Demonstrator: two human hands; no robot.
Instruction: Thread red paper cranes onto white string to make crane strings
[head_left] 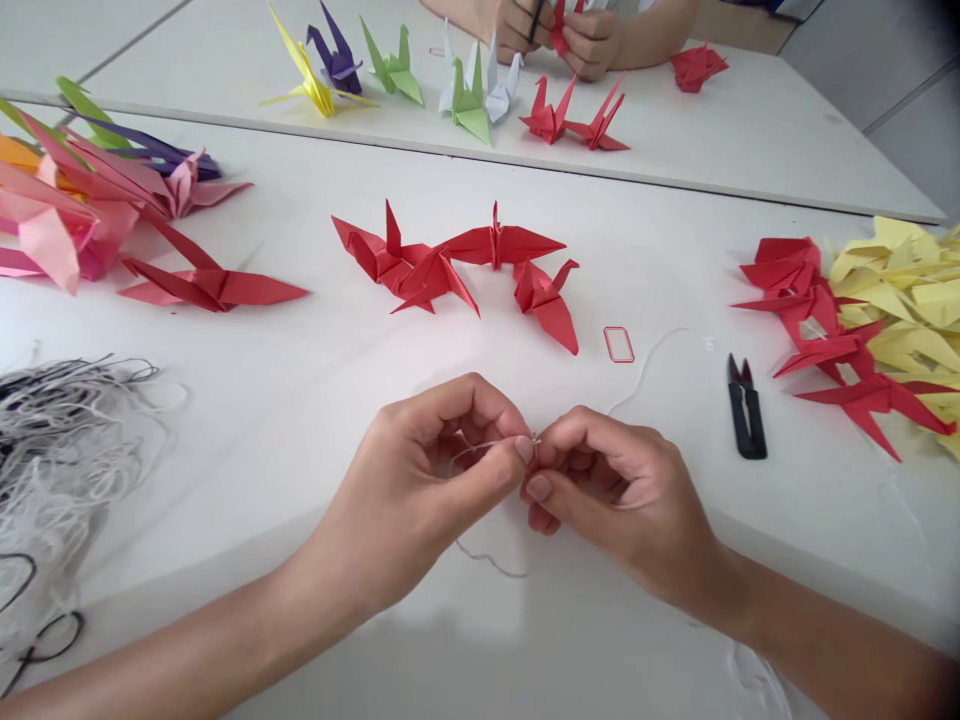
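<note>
Fingertips meet over a thin white thread near the middle of the table. My left hand pinches it between thumb and forefinger, with a small loop showing by the fingers. Right against it, my right hand is closed on the same thread, where a tiny knot-like bit shows between the two hands. One strand runs off behind my right hand; another hangs below my left. Beyond the hands lie several red paper cranes. Whether the thread passes through anything is hidden by the fingers.
Black thread snips lie to the right, beside red cranes and yellow folded papers. A tangle of black and white thread sits left, below colourful cranes. Across the table, another person's hands hold red paper.
</note>
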